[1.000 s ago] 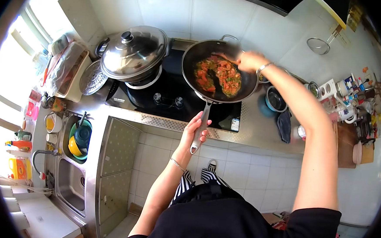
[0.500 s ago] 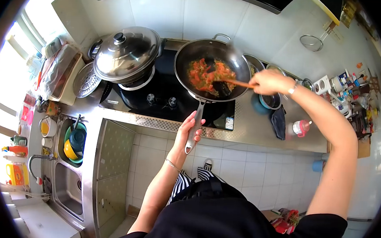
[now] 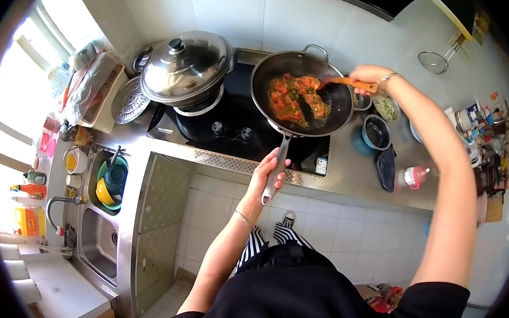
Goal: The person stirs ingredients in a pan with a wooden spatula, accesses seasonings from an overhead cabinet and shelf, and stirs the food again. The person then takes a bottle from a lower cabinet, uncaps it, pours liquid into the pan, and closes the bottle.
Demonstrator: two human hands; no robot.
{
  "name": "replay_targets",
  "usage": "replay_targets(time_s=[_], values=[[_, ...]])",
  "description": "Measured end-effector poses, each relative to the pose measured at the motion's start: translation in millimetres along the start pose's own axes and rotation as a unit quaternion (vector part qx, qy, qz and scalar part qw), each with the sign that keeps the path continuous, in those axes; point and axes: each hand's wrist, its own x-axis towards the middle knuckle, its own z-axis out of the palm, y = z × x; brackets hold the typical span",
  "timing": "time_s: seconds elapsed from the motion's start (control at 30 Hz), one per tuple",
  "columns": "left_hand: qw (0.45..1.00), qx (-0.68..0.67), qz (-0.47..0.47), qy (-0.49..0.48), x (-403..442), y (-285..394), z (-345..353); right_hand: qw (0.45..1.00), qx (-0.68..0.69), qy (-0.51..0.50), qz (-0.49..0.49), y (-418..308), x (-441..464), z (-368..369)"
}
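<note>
A dark frying pan (image 3: 339,109) sits on the right side of the black stove (image 3: 208,147), holding chopped red and green food (image 3: 287,97). My left hand (image 3: 269,173) is wrapped round the pan's grey handle (image 3: 277,163), below the pan. My right hand (image 3: 371,79), over the pan's right rim, grips a wooden spatula (image 3: 346,81) that reaches leftward into the pan. The spatula's far end is blurred against the food.
A lidded steel pot (image 3: 184,73) stands on the left burner. Right of the pan are a dark bowl (image 3: 376,132), a bowl of green shreds (image 3: 386,107), a dark cloth (image 3: 385,169) and a pink-capped bottle (image 3: 415,177). The sink (image 3: 99,243) lies at left.
The spatula has moved up toward the pan's right rear, and my right hand has risen with it. The food has shifted in the pan. My left hand still holds the handle.
</note>
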Motion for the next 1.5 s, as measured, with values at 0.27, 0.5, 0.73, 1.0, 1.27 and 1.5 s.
replay_targets(time_s=[0.27,0.5,0.73,1.0,1.27,1.5], values=[[1.000,-0.001,-0.013,-0.001,-1,3,3,0.776,-0.527,0.147,-0.314,-64,-34,115],[1.000,0.010,-0.011,-0.002,0,2,1,0.745,-0.573,0.165,-0.299,26,-130,88],[1.000,0.007,-0.007,0.002,-2,3,5,0.751,-0.601,0.110,-0.249,28,-116,88],[1.000,-0.001,0.000,0.004,-2,1,4,0.806,-0.520,0.210,-0.188,-40,-7,47],[1.000,-0.004,-0.003,-0.007,1,0,-2,0.768,-0.538,0.192,-0.289,56,-85,50],[1.000,-0.004,-0.005,-0.007,-1,3,3,0.749,-0.609,0.132,-0.226,71,-117,38]])
